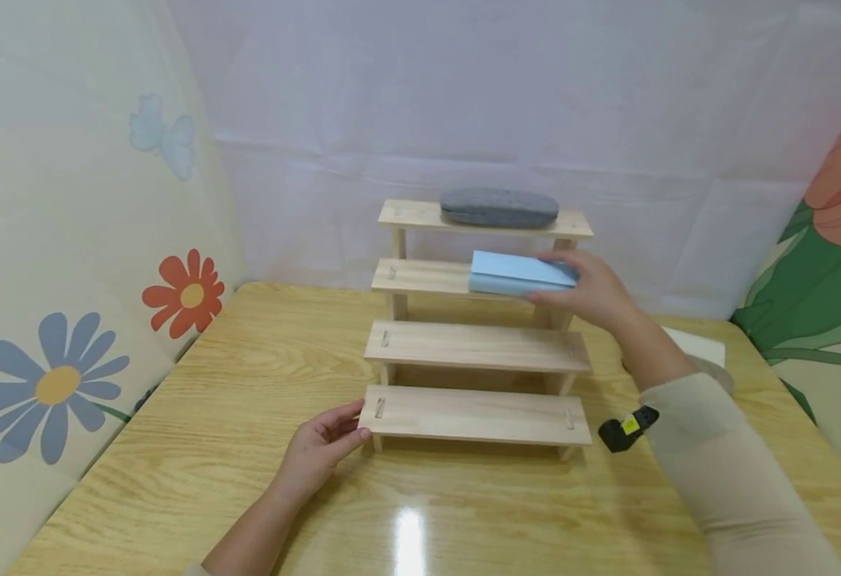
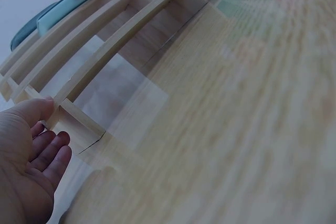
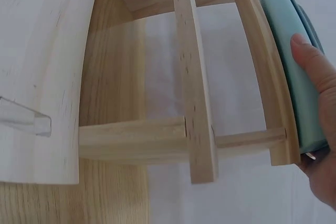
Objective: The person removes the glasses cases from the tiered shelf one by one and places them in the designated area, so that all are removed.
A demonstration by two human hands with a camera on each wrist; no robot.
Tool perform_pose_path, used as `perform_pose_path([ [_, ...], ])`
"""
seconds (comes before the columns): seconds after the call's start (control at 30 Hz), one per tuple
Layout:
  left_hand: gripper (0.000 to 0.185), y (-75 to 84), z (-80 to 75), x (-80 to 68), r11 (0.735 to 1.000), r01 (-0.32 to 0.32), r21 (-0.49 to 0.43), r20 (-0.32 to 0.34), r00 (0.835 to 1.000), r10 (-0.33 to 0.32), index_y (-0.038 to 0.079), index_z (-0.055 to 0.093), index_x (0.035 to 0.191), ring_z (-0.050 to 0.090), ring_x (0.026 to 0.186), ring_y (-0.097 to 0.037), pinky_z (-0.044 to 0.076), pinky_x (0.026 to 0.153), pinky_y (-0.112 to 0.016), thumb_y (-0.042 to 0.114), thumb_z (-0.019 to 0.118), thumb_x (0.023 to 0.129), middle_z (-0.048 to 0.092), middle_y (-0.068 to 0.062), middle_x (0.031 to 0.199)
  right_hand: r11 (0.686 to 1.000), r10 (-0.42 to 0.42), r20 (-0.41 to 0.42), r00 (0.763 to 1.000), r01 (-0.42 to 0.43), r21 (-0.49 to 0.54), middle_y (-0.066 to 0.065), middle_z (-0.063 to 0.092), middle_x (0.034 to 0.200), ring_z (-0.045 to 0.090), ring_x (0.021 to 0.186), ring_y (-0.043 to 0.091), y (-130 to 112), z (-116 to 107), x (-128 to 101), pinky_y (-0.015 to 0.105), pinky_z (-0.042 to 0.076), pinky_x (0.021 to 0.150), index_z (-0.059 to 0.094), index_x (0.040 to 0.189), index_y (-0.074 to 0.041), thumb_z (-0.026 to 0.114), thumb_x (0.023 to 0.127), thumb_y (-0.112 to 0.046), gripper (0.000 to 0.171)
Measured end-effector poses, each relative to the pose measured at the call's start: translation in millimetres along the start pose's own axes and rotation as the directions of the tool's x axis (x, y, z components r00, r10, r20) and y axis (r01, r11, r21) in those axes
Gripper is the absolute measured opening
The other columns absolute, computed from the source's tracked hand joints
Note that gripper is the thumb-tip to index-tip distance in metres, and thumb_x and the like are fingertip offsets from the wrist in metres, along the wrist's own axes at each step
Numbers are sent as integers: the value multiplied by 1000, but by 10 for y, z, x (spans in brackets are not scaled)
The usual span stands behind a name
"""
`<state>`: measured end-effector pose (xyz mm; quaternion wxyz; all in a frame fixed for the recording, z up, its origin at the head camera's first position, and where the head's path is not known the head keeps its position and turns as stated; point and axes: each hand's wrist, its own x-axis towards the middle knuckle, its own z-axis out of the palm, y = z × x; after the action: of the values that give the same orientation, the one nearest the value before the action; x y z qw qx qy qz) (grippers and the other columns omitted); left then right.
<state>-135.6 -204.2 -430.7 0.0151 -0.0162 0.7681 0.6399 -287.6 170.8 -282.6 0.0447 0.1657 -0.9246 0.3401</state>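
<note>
Four-step wooden riser stands mid-bench, steps climbing away from the person. Grey oval case lies flat on the top step.

Right hand grips the right end of a light blue box, fingers over its top and thumb along the near edge. Box lies flat on the second step from the top, on that step's right half. The right wrist view shows the fingertips lying along the box's face with its long edge against the slat. Whether the box is fully seated or a touch lifted I cannot tell from these angles; it looks down.

Left hand rests at the left end of the lowest step, thumb touching the wood, fingers relaxed and holding nothing. The left wrist view agrees: palm loose, thumb tip at the corner of the slat.

Hands are well apart, one at each end of the riser's diagonal.

Judgement on doing this step well: keep the box level and square to the step's long edge, and centred front to back so it does not overhang. The left-hand brace matters, since the riser looks light and a sideways push up high could skid or rock it. Ease the grip off straight, not dragging.

Also on bench: small black-and-yellow item near the right forearm, white object behind it.
</note>
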Motion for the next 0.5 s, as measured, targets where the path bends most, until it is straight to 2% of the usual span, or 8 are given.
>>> perform_pose_path([
  [0.23,47,3,8,-1,1000,9,-4,-6,1000,-9,-5,56,132,63,96,-1,55,85,-15,4,70,88,60,-23,132,1000,26,-14,1000,-26,-16,17,47,148,45,130,38,65,-90,-85,57,38,109,51,142,-11,81,80,-37,74],
  [0.5,46,7,6,-1,1000,-3,8,-8,1000,4,-5,57,131,63,96,0,55,84,-14,4,70,88,60,-24,131,998,56,-16,998,-56,-16,17,43,151,43,132,39,134,-192,-174,59,39,106,49,144,-14,78,80,-47,78],
])
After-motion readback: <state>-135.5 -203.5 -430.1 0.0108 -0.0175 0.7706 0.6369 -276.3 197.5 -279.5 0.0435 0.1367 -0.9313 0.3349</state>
